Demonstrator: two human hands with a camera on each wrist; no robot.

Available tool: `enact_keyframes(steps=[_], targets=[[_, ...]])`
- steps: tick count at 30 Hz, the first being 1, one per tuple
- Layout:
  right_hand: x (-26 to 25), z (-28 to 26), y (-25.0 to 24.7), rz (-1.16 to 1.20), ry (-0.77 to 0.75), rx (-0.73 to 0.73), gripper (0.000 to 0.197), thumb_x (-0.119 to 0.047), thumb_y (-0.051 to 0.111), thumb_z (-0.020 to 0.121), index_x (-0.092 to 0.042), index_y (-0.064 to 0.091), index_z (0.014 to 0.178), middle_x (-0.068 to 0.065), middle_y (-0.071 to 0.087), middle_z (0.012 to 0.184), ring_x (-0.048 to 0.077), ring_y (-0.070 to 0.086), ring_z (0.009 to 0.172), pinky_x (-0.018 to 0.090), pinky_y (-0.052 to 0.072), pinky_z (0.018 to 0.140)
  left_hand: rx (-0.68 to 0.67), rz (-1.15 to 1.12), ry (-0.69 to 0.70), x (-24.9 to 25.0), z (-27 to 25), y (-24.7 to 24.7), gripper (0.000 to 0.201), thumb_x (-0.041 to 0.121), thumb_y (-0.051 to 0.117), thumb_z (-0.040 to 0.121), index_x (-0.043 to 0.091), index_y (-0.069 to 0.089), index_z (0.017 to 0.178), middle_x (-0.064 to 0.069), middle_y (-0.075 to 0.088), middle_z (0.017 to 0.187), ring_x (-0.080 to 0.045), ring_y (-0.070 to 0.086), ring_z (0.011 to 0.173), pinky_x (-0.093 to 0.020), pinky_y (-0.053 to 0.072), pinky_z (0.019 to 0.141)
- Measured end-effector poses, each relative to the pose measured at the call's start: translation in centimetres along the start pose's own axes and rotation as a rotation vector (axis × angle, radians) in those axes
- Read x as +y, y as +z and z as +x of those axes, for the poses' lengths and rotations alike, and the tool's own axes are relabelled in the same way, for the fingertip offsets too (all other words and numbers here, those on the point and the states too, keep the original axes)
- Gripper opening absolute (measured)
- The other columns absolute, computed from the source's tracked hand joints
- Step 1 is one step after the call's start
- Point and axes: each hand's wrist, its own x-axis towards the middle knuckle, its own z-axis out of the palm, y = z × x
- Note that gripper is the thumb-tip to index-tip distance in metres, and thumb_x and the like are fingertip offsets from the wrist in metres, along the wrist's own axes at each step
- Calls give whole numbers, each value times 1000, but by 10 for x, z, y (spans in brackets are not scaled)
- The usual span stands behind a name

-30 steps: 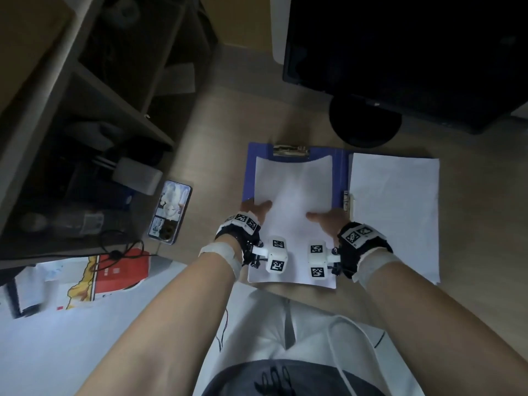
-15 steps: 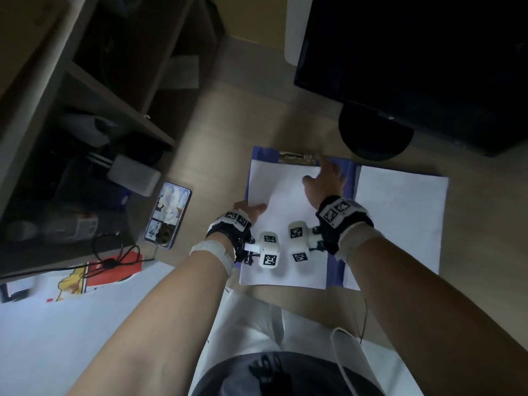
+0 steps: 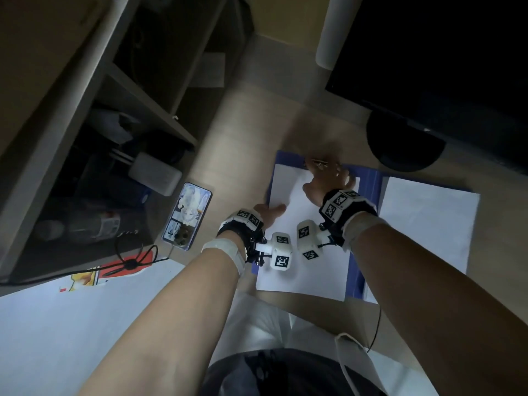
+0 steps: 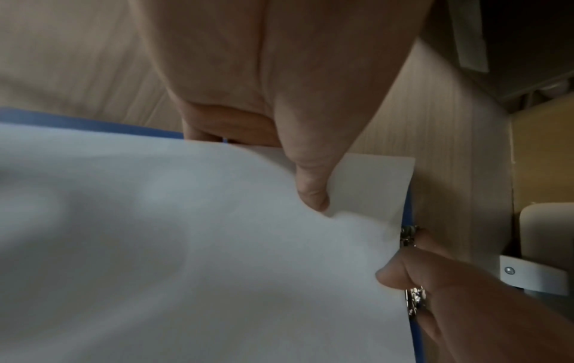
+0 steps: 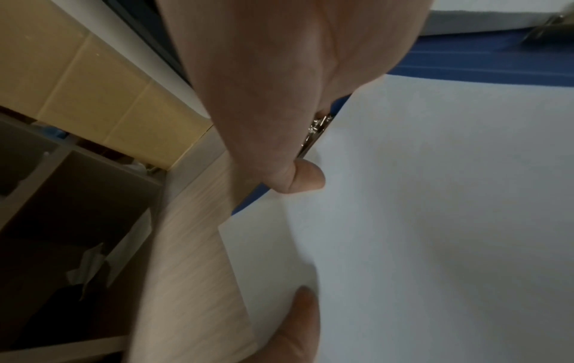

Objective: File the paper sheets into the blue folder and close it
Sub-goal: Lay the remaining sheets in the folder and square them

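Blue folder (image 3: 368,201): lies open and flat near the front edge of the tabletop (image 3: 245,155), metal clip (image 3: 320,162) at its far edge.
Paper sheets (image 3: 311,270): white stack on the folder's left panel, top edge at the clip, near edge overhanging the folder toward the person.
Second white sheet (image 3: 428,224): covers the folder's right panel.
Left hand (image 3: 268,211): at the stack's left edge, thumb on top of the paper, fingers curled under the edge, pinching the sheets.
Right hand (image 3: 325,181): at the top of the stack, fingers closed around the clip, thumb tip on the paper.
Phone (image 3: 187,215): screen lit, left of the folder.
Monitor base (image 3: 405,144): beyond the folder's right panel.
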Motion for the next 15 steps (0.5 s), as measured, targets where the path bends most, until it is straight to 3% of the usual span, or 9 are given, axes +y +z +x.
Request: enact_keyframes(steps=[4,8,15], targets=[[2,2,-6,-41,-1,3,66,-22,45,89,-57,27,143,2,14,157,38,24,139,56,19,114,-67,-12,-154,5,2,2,84,60,56,84,-4,40,138,-29,51,135,-42,53,121,-47,41,84],[2,3,-3,-66,5,20,66,-20,45,88,-57,30,141,3,20,153,38,26,137,55,21,113,3,-55,6,-2,3,0,69,55,57,85,0,56,127,-22,61,127,-37,61,114,-46,50,99],[2,-2,2,23,-9,124,70,-20,51,86,-51,24,144,1,24,155,34,27,139,54,15,116,8,-2,20,0,-5,-2,66,53,53,89,0,55,128,-22,60,129,-36,58,119,-42,48,99]])
